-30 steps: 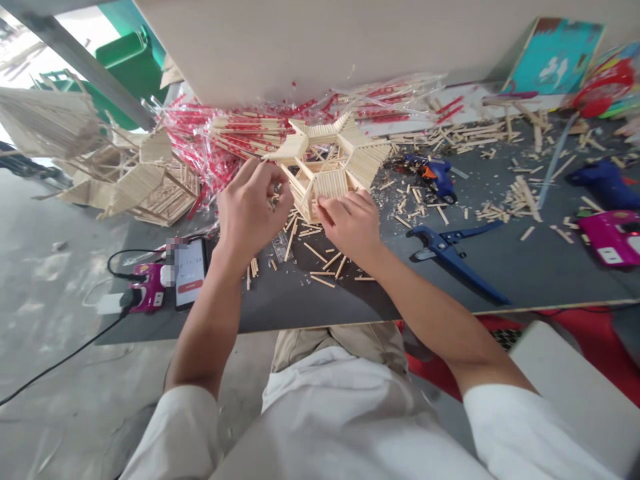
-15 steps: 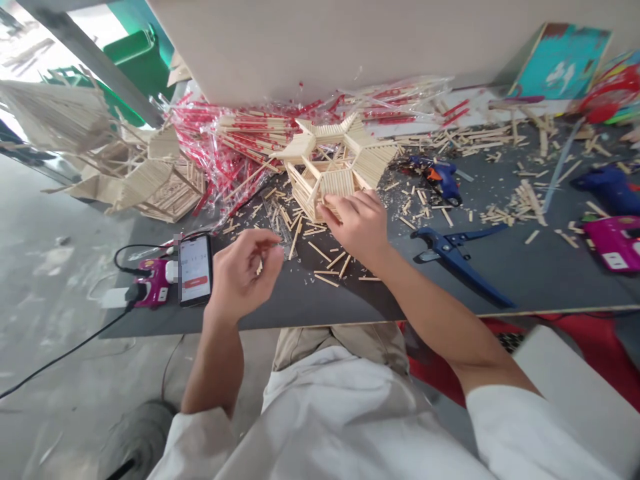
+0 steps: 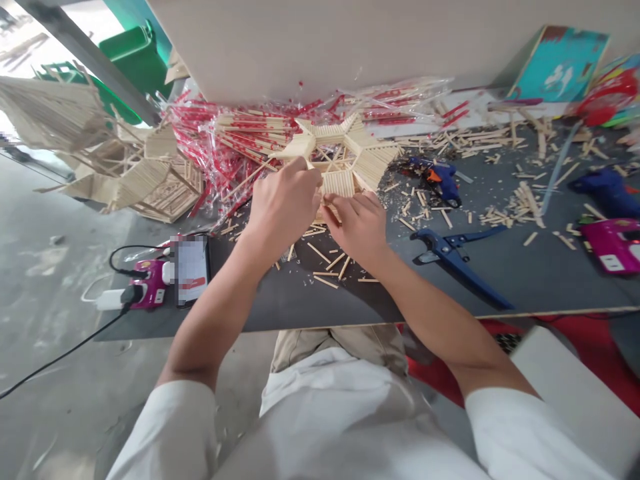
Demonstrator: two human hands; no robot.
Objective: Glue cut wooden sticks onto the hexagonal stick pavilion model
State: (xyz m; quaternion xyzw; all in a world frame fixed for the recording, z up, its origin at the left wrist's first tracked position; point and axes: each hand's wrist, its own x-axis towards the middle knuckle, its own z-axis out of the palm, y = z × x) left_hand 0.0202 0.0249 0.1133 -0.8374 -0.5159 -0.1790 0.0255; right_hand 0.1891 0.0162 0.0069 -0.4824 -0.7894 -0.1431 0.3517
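Observation:
A star-shaped structure of pale wooden sticks [image 3: 370, 163] stands on the dark table, with open gaps in its frame. My left hand [image 3: 286, 207] is at its front left, fingers bent together near the front panel; what they pinch, if anything, is too small to make out. My right hand [image 3: 359, 223] grips the lower front edge of the structure with thumb and fingers. The fingertips of both hands are close together. Short cut sticks [image 3: 327, 263] lie scattered in front of the structure.
Blue cutters [image 3: 460, 263] and a blue glue gun [image 3: 443, 180] lie right. A phone [image 3: 193, 267] and purple power strip [image 3: 149, 283] sit left. Behind are red-and-clear wrapped sticks [image 3: 240, 130]; a larger stick model [image 3: 135, 173] stands far left.
My left hand has moved up and right from beside the phone to the front of the stick structure. My right hand has stayed nearly in place.

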